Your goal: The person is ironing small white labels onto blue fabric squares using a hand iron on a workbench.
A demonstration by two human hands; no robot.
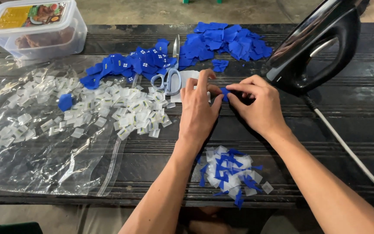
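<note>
My left hand (199, 108) and my right hand (256, 104) meet over the dark table (334, 117), and together they pinch one small blue fabric piece (225, 92) between the fingertips. Just beyond the left hand lie grey-handled scissors (169, 78). A heap of blue fabric pieces (226, 41) sits at the far middle, and another blue heap with small white marks (130, 65) lies to its left. Near the front edge, under my forearms, is a small mixed pile of blue and white scraps (232, 173).
A black electric iron (317, 47) stands at the right, its cord (351, 151) trailing toward the front edge. Several small white tags (122, 110) spread over a clear plastic sheet (31, 164) at left. A lidded clear plastic box (35, 28) sits at far left.
</note>
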